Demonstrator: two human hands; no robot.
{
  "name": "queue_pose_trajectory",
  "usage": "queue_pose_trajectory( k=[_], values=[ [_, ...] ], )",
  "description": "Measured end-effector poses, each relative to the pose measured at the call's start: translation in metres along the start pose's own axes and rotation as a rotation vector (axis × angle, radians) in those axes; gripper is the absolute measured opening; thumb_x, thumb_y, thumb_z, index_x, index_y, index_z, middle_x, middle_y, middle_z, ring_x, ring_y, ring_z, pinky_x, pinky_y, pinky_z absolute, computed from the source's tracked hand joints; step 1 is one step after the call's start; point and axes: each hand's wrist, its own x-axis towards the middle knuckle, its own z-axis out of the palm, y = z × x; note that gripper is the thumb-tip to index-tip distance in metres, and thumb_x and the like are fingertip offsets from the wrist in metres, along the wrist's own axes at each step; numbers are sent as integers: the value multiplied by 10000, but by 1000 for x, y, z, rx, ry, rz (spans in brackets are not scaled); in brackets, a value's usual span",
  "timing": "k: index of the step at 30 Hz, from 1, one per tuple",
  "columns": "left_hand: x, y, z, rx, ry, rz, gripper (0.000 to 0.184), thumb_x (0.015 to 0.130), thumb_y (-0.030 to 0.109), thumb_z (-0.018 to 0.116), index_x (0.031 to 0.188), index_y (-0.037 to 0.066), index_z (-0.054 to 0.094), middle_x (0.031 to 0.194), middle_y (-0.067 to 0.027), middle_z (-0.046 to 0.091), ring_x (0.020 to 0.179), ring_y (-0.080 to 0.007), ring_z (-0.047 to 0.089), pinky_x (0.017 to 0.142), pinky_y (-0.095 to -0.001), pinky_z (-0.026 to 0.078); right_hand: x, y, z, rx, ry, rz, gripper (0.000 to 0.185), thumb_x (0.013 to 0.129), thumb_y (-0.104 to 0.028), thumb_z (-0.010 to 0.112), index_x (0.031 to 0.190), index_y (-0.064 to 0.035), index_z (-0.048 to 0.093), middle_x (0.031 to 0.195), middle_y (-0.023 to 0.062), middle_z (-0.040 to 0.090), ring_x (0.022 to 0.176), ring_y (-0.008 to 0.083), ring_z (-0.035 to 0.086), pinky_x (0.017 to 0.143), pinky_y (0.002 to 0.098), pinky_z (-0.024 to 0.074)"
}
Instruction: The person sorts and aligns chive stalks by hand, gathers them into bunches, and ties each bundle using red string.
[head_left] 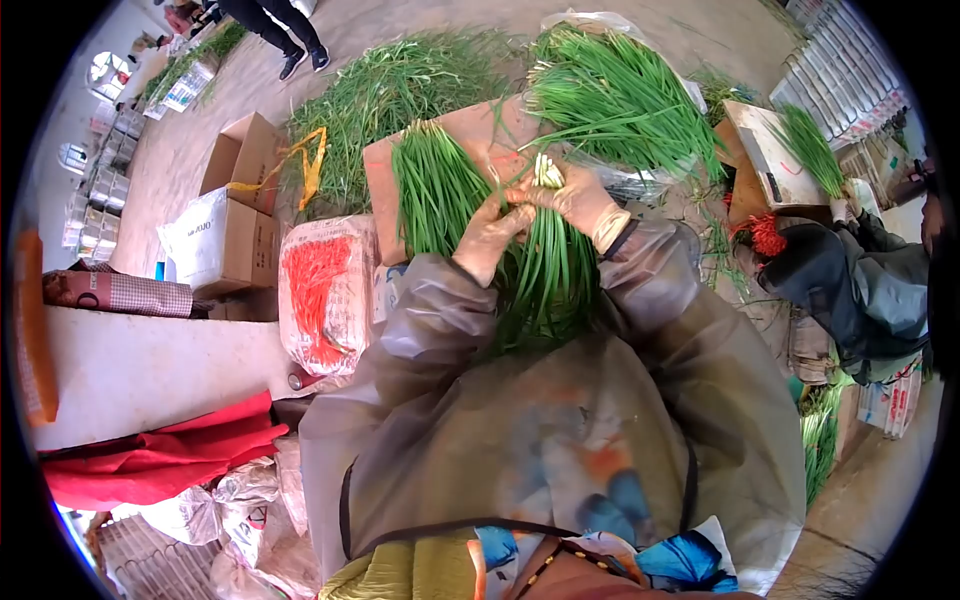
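Note:
My right hand (580, 203), in a pale glove, is closed round a bunch of green chives (550, 265) just below its white cut ends. The long leaves hang down toward my lap. My left hand (490, 235), also gloved, presses its closed fingers against the left side of the same bunch and meets the right fingers there. Whether a tie is between the fingers is too small to tell. Beside my left hand, a pile of chives (435, 190) lies on a brown board (382, 190), stem ends pointing away from me.
A larger heap of chives (610, 100) lies on plastic ahead, with loose greens (390, 90) to its left. Red ties (320, 290) top a wrapped pack at left, near cardboard boxes (245, 235). A co-worker (860, 290) sits at right; another person's legs (275, 25) stand ahead.

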Motion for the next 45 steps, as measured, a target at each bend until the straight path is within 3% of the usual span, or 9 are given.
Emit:
queue_pose_trajectory(
  k=[3, 11, 14, 18, 25, 29, 33, 40, 45],
  values=[
    [29, -35, -13, 607, 152, 235, 194, 892, 150, 525, 1070, 73, 521, 789, 34, 543, 567, -43, 420, 522, -178, 348, -1, 12, -4, 290, -12, -72, 377, 713, -267, 722, 994, -51, 591, 875, 43, 634, 767, 144, 575, 696, 290, 461],
    [54, -36, -2, 65, 88, -167, 228, 890, 242, 531, 1046, 75, 528, 776, 2, 571, 522, -53, 456, 438, -181, 341, -26, -12, -85, 669, 128, 92, 172, 793, -112, 624, 942, -26, 622, 915, 65, 646, 825, 126, 588, 744, 240, 455],
    [91, -119, -37, 922, -180, 239, 264, 854, 154, 568, 1075, 23, 509, 864, -73, 613, 761, -159, 577, 669, -257, 477, -5, -26, -114, 314, 215, -27, 225, 838, -224, 597, 931, -21, 624, 899, 48, 654, 799, 117, 587, 725, 241, 453],
    [80, -54, -44, 833, 339, 103, 366, 806, 95, 625, 1125, -21, 488, 998, -61, 592, 832, -151, 556, 775, -293, 470, 8, -71, -143, 516, 209, -203, 204, 835, -166, 608, 927, 16, 608, 932, 80, 648, 852, 142, 588, 779, 251, 453],
    [32, 99, 43, 8, -241, 378, 554, 762, 94, 678, 1224, 19, 383, 1153, -62, 483, 1033, -154, 483, 854, -294, 415, 0, -133, -68, 840, -105, -62, 206, 806, -195, 623, 926, -29, 640, 869, 17, 638, 748, 98, 570, 637, 213, 450],
    [22, 46, 19, -418, -322, -350, 516, 770, 79, 656, 1226, 31, 418, 853, -101, 603, 678, -161, 593, 589, -292, 498, 12, -113, -22, 828, -28, 97, 193, 769, -134, 655, 916, -9, 640, 838, 40, 639, 716, 125, 585, 656, 258, 464],
    [-6, 31, 13, -314, -300, -308, 470, 782, 123, 638, 1200, -9, 468, 786, -91, 609, 629, -157, 575, 566, -262, 480, 47, -76, -43, 698, 160, 22, 205, 824, -203, 574, 929, -42, 646, 846, 31, 622, 743, 111, 533, 674, 258, 450],
    [-6, 21, -7, -369, -240, -328, 404, 796, 147, 638, 1144, -3, 499, 808, -99, 620, 692, -169, 614, 634, -269, 529, 56, -86, -14, -84, -362, -113, 494, 905, -427, 429, 1162, -19, 538, 1100, 104, 587, 1010, 194, 537, 882, 315, 408],
    [16, 30, -27, -350, 57, 128, 254, 827, 136, 601, 1048, 29, 536, 771, -54, 574, 653, -150, 563, 601, -265, 495, 48, -98, 0, 408, 68, -131, 418, 896, -358, 489, 1171, -45, 515, 1062, 72, 582, 915, 184, 542, 829, 306, 431]
  ],
)
